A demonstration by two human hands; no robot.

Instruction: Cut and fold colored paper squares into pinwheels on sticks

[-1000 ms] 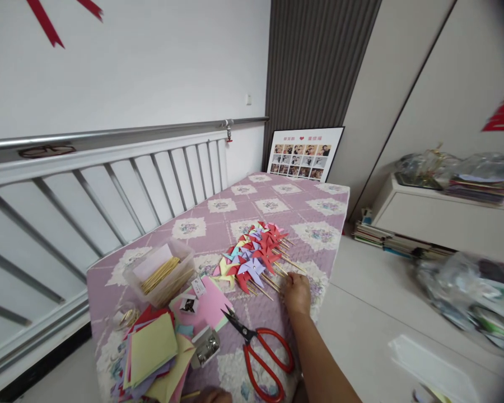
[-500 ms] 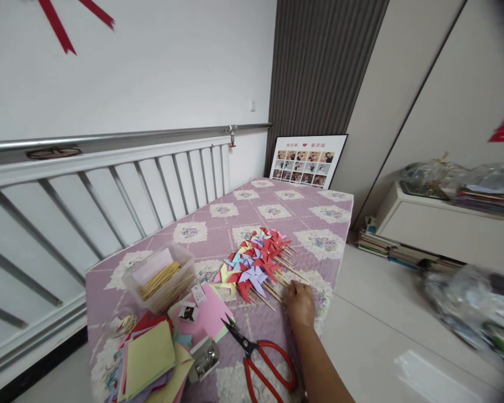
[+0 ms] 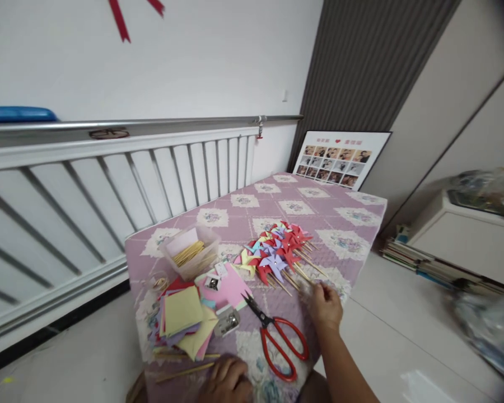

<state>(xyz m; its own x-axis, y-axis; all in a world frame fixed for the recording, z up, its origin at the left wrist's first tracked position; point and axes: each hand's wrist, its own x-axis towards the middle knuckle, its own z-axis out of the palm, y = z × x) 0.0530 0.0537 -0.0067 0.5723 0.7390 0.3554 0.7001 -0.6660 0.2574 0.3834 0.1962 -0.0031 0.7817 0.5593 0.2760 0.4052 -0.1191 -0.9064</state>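
Several paper pinwheels (image 3: 277, 252) in red, purple, yellow and blue lie bunched on the table, their bamboo sticks pointing toward my right side. My right hand (image 3: 328, 308) is closed at the stick ends; whether it grips one is hidden. At the bottom edge rests my left hand (image 3: 230, 382), fingers curled, just right of loose bamboo sticks (image 3: 185, 373); anything inside it is hidden. Between my hands lie red-handled scissors (image 3: 273, 336), blades slightly apart. Left of them are a small clear box of metal pins (image 3: 227, 321) and a stack of coloured paper squares (image 3: 182, 310).
A translucent container (image 3: 197, 254) holds more bamboo sticks, beside pink paper (image 3: 232, 288). A floral cloth covers the table (image 3: 296, 207). A white radiator (image 3: 172, 179) runs along its left side; a framed photo board (image 3: 340, 159) leans beyond the far end.
The view has shifted left, so the table sits further right. My left hand and loose sticks have come into view at the bottom. My right hand stays by the pinwheel sticks.
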